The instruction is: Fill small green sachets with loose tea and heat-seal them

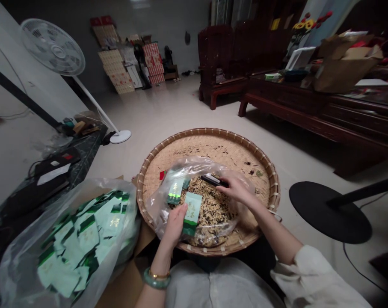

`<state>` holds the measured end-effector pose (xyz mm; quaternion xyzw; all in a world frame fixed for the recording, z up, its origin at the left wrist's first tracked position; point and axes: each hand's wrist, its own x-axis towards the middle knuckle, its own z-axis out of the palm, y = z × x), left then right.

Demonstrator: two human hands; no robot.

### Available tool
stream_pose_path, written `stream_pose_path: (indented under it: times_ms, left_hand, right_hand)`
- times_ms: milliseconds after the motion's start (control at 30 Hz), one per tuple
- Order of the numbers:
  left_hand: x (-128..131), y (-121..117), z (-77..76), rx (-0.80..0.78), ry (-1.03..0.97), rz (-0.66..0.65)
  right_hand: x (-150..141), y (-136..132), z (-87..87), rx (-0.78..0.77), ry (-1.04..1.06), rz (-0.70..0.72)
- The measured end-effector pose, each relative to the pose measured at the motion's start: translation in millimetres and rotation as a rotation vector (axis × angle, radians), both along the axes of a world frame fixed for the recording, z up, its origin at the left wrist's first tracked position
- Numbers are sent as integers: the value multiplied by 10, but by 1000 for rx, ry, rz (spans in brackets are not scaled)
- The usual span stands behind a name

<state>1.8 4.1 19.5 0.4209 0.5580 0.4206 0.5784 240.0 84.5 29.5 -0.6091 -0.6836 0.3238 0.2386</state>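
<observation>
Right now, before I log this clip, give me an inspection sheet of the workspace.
Surface: round woven bamboo tray, loose dark leaf bits scattered on it.
Job's things: clear plastic bag on the tray, holding dried leaves; pale green packet in the left hand; second green packet resting on the bag.
Grippers: left hand pinches the packet; right hand holds a slim black object, its exact kind unclear.
Clutter: clear bag of green-banded packets in a cardboard box, to the left.
Cables: thin black cable on the floor at right.
Surroundings: white standing fan, dark wooden bench, stacked cartons by the wall.
</observation>
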Motion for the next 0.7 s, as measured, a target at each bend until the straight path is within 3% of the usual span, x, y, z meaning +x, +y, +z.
stream_pose_path:
  times_ms: [100, 167, 233, 300, 433, 533, 633, 700]
  left_hand:
    - [20, -9, -9, 30, 22, -32]
    - [48, -13, 14, 61, 62, -74]
    - [75, -17, 50, 78, 91, -138]
    - [93, -24, 78, 80, 104, -194]
    - [101, -54, 76, 98, 111, -220]
    - [76, -86, 94, 42, 38, -200]
    - [-38, -106, 234, 9, -204, 25]
    - [-170, -101, 381, 212, -456, 389]
  right_hand:
    - [-89, -32, -37, 110, -88, 3]
    - [-233, -104, -13, 160, -9, 32]
    - [-403, -180, 21, 202, 129, 159]
    - [-552, -237, 38, 202, 211, 231]
    - [-705, -268, 17, 252, 303, 231]
    - [-728, -226, -8, 157, 412, 229]
    - [-721, -141, -45, -103, 604, 158]
    - [-716, -88, -89, -213, 654, 105]
